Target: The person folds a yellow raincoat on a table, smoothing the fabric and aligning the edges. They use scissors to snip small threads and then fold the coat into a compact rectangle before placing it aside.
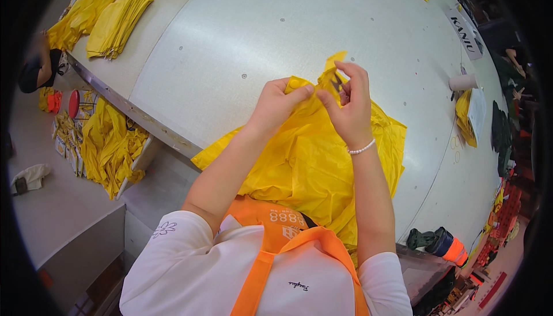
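Observation:
A thin, slightly shiny yellow cloth (299,149) lies crumpled over the near edge of the table, close against my body. My left hand (276,103) is closed on its gathered upper edge, the thumb pressing on top. Just to the right, my right hand (352,100) stands beside the same edge, thumb and forefinger apart and curved. A narrow yellow end sticks up past its fingertips. Between the hands and that end shows a small dark patch that I cannot make out. The cloth partly hides the right hand's other fingers.
The broad pale table (230,45) carries a yellow folded stack (118,22) at far left. At right are a white spool (462,82) and a yellow packet (468,117). Yellow cloth (112,143) is heaped below the table's left edge. A person (43,68) is at far left.

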{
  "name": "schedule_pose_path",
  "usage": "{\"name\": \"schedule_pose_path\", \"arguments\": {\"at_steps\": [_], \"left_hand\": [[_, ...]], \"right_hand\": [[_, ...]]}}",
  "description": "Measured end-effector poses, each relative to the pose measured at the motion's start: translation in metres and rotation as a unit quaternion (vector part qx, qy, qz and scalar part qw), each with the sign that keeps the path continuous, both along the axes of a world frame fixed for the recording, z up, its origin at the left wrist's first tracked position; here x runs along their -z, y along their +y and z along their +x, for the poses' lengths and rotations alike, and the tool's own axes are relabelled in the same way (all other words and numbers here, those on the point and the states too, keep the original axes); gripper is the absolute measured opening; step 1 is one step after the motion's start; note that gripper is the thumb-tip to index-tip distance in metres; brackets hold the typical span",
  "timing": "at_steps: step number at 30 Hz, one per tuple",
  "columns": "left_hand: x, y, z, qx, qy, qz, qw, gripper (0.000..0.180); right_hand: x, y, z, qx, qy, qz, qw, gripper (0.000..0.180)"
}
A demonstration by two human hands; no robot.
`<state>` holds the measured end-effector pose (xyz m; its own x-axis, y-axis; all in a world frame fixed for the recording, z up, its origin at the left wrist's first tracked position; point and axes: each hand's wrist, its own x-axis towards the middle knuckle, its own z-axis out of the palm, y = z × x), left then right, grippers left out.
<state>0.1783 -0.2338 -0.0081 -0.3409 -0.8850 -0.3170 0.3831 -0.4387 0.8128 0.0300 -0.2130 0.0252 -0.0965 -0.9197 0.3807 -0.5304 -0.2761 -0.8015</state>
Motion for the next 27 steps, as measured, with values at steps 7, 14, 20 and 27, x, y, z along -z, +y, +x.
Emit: {"name": "schedule_pose_path", "arguments": {"at_steps": [7,14,20,27], "left_hand": [[-0.01,0.003,-0.008,-0.028,-0.145,-0.119,0.982,0.014],[-0.008,0.001,-0.008,-0.071,-0.127,-0.099,0.984,0.014],[-0.007,0.004,-0.012,-0.08,-0.117,-0.113,0.984,0.015],[-0.002,0.004,-0.012,-0.065,-0.122,-0.129,0.982,0.015]], "right_hand": [[-0.003,-0.012,-0.026,-0.072,0.062,0.083,0.992,0.031],[-0.001,0.013,0.001,-0.007,0.073,0.011,0.997,0.021],[0.009,0.015,0.0,0.012,0.144,-0.006,0.989,0.016],[0.007,0.014,0.002,0.031,0.2,-0.026,0.979,0.014]]}}
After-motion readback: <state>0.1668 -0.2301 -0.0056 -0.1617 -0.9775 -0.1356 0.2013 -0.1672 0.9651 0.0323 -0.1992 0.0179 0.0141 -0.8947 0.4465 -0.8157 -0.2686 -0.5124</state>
